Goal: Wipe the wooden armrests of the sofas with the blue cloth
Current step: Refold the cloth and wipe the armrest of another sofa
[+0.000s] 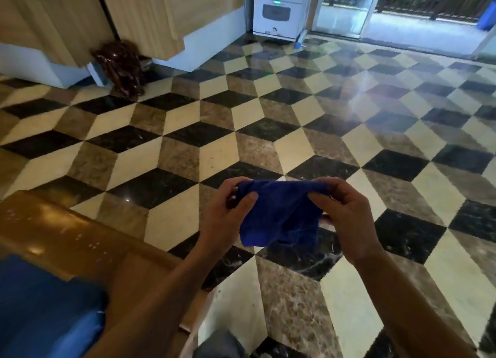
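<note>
Both thumbs pinch the top corners of the cloth, the left hand and right hand holding it spread above the floor. It hangs limp and light, so bunching it into one palm should suit wiping. The armrest lies near left.

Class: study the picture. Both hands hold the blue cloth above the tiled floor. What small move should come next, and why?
Probably bring the blue cloth down and left onto the wooden armrest. The left hand and right hand pinch its top edge in mid-air, touching no wood.
</note>
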Demonstrator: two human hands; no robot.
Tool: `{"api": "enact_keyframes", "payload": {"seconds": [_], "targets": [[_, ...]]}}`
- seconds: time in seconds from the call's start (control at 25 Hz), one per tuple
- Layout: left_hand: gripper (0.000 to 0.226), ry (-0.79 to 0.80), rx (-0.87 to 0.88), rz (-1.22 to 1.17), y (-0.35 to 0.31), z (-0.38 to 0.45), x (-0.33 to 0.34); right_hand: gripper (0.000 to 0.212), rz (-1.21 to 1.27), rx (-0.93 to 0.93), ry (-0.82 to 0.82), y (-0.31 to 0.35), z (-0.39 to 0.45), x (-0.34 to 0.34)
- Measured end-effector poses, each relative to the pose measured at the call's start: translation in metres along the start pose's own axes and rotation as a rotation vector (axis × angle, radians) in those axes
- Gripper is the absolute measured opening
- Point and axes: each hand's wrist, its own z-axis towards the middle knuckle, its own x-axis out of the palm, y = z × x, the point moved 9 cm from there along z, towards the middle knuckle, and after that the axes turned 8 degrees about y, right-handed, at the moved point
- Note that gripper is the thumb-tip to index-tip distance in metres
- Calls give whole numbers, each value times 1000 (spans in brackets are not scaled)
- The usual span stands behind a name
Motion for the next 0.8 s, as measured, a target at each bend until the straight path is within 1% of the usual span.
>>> {"api": "enact_keyframes", "payload": {"seconds": [0.2,0.32,0.52,0.6,0.68,0.8], "targets": [[22,-151,-32,-81,24,34,-45,21,36,-1,155,0,79,47],[21,-270,-34,-107,37,47,-87,19,25,16,287,2,125,96],[20,-468,-95,-187,64,58,-163,17,-14,-28,463,21,186,186],[19,-568,-99,-163,73,53,-194,16,23,-7,533,23,206,228],[18,-697,-122,-162,84,32,-220,16,55,27,634,20,213,275],[14,-884,-166,-175,94,-9,-252,18,72,55,819,18,211,342]]}}
